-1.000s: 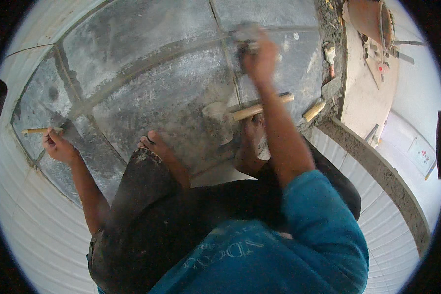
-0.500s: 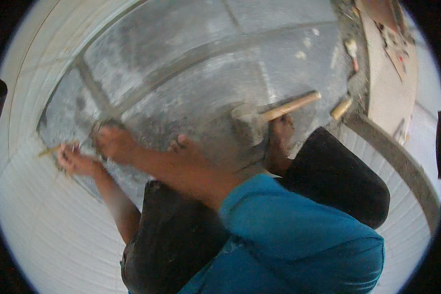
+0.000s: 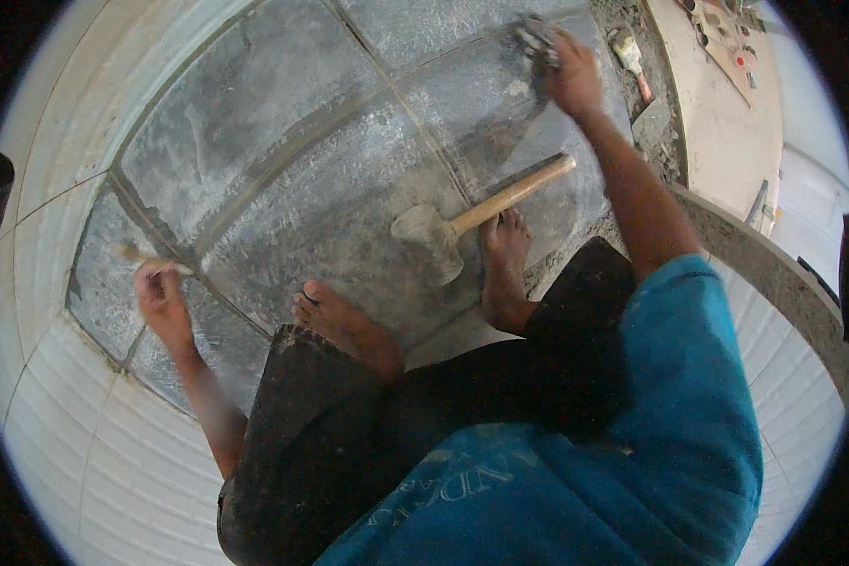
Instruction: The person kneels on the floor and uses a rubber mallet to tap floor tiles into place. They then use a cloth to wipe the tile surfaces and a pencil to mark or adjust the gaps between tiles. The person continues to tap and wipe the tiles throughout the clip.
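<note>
My left hand (image 3: 163, 300) is closed around a small, thin brush-like tool (image 3: 134, 253), low over the grey floor tiles (image 3: 292, 203) at the left. Its tan end sticks out on one side of the fingers and a pale end on the other; blur hides its exact kind. My right hand (image 3: 574, 83) reaches to the far right and is closed on a crumpled grey rag (image 3: 538, 42), pressed against a tile near a joint. Between my arms, a mallet (image 3: 426, 236) with a pale head and wooden handle lies on the tiles by my right foot.
Beyond the tile edge at right lie a paintbrush (image 3: 627, 57) with a reddish handle and a flat grey blade (image 3: 651, 124). A beige board (image 3: 717, 123) there carries several tools. A raised curb (image 3: 774, 255) runs along the right. White tiled walls (image 3: 57, 226) bound the left.
My right hand has swung from beside the left hand to the far right. My left hand has moved slightly right, still holding the thin tool. The view has shifted somewhat.
</note>
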Tool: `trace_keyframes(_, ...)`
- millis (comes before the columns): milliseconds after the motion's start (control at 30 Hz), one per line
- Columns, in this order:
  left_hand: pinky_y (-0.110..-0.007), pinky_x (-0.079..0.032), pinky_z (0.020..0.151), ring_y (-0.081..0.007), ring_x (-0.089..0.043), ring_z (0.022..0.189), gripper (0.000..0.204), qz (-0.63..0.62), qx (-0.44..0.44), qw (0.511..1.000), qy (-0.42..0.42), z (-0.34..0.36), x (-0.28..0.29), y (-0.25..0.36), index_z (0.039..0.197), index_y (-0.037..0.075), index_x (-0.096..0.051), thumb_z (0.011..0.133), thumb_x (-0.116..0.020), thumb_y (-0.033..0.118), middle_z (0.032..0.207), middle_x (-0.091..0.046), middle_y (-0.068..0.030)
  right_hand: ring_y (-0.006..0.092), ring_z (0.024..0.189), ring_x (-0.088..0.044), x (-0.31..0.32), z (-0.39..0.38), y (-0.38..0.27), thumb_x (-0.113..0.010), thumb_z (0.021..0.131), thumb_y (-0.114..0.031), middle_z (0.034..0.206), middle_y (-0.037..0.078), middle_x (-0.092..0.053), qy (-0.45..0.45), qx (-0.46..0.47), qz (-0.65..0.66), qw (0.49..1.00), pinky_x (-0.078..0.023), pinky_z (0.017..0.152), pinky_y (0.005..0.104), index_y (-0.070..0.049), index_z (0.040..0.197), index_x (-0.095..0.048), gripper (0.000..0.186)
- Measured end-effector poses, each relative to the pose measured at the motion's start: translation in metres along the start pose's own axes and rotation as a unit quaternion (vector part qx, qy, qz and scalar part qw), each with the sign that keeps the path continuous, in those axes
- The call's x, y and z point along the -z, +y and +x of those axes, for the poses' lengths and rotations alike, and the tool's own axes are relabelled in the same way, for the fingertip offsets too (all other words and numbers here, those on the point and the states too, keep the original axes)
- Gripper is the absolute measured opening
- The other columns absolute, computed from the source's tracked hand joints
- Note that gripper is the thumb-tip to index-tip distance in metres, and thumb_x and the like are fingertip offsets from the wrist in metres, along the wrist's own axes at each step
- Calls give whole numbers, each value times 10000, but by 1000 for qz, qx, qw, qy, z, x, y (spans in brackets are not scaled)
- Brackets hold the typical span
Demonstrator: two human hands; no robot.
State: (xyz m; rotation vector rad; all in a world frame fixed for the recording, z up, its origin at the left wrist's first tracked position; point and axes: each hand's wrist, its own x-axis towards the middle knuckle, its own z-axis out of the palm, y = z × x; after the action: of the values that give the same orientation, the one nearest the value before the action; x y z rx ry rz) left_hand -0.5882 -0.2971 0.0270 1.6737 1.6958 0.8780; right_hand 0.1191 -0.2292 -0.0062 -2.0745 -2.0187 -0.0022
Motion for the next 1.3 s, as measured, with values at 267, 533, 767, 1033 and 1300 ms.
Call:
trace_keyframes(267,-388,-554,833,-283,-694,974,255,176,-20,949,-261,-36,-96,82,1131,118,-668,908,-773,180,1089,-694,-94,403,1309,-523,117,-27,83,-731,907,-265,1457,110,-570,-251,84,-309,913,-442,1084,529,-234,1507,-496,645)
trace_keyframes(533,-495,-447,1088,-383,-577,1269,405,373,-187,841,-343,78,-75,152,1315,131,-631,947,-722,273,1345,-619,-176,344,1273,-561,52,-103,-65,-746,903,-366,1313,117,-633,-367,331,126,860,-426,1092,488,-126,1314,-641,487)
trace_keyframes(767,-531,-343,1197,-395,-429,1439,581,343,-206,843,-360,204,-285,216,1536,39,-430,1084,-478,399,1597,-426,-185,337,1264,-587,12,-126,-118,-725,852,-338,1315,124,-629,-472,347,167,793,-482,1031,503,-138,1348,-601,549)
trace_keyframes(1033,-534,-234,1254,-388,-355,1493,552,279,-358,879,-146,217,-429,223,1496,46,-502,1071,-476,398,1605,-417,-179,371,1006,-700,41,-129,-92,-729,881,-192,1197,154,-666,-353,157,229,893,-594,789,447,-99,1249,-633,392)
trace_keyframes(1300,-528,-247,1250,-404,-333,1507,695,269,-160,948,-54,203,-303,134,1564,104,-433,1011,-583,497,1621,-383,-208,380,840,-712,63,-116,-61,-788,877,-101,981,166,-695,-417,-45,291,860,-571,698,413,-67,1251,-551,444)
